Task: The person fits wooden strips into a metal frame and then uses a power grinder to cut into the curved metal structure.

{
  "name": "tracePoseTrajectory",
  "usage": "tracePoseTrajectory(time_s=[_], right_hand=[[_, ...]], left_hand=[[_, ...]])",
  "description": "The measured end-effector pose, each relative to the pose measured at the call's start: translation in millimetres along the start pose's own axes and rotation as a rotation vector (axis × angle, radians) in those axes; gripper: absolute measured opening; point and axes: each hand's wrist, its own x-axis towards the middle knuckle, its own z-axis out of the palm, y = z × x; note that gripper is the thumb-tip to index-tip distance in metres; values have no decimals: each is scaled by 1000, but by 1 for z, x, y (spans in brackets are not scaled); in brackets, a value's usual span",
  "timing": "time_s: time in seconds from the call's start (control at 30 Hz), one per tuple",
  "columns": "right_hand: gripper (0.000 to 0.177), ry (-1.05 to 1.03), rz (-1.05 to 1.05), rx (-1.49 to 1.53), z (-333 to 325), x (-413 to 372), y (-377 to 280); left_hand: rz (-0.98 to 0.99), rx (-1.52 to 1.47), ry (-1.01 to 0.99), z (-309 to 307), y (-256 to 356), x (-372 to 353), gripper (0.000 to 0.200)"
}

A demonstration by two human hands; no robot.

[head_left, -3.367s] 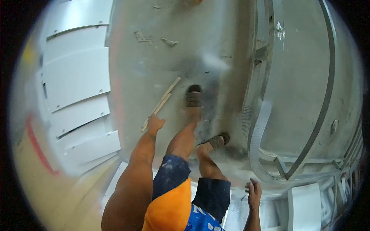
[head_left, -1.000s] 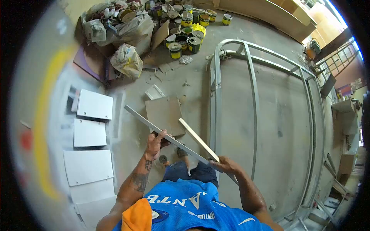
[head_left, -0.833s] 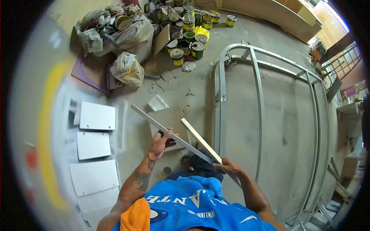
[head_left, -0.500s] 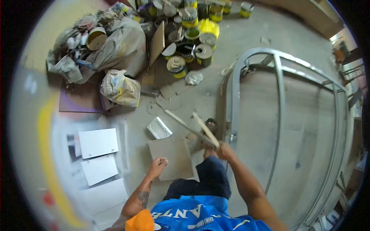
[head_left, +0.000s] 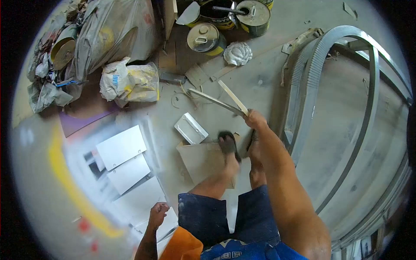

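My right hand (head_left: 255, 119) is closed around the near ends of two narrow sticks. One is a pale wooden stick (head_left: 234, 98); the other, a longer greyish stick (head_left: 213, 101), spreads away from it to the left. Both point forward above the floor. My left hand (head_left: 159, 213) hangs at the lower left with its fingers curled in, and nothing shows in them. Below and beside it lie white panels (head_left: 138, 197), flat on the floor in a row.
A grey metal frame with a curved corner (head_left: 313, 73) stands on the right. Near my feet lie a cardboard piece (head_left: 201, 167) and a small white tray-like piece (head_left: 191, 128). Paint cans (head_left: 203, 39), a crumpled bag (head_left: 130, 82) and a large rubbish bag (head_left: 115, 34) are ahead.
My view has moved forward, so the cans and bags appear nearer. Both feet now show, one on the cardboard. My left hand has dropped lower; the sticks stay in my right hand.
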Motion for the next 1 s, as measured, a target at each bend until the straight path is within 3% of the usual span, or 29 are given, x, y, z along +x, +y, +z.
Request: tracePoseTrajectory(time_s=[0.2,0.47,0.53,0.6,0.67,1.0], right_hand=[[42,-26,44,22,15,41,27],[73,-163,171,-4,-13,68,41],[77,-96,180,-80,-2,89,57],[82,-43,193,-159,-2,96,56],[88,-159,246,-219,-7,105,56],[92,-135,361,-238,-4,119,55]], left_hand=[[-59,-10,-90,17,17,22,37],[-8,106,-167,24,78,93,38],[21,130,-215,22,95,118,38],[36,178,-241,16,113,138,37],[55,218,-266,5,135,167,36],[24,241,-241,-67,212,234,29]])
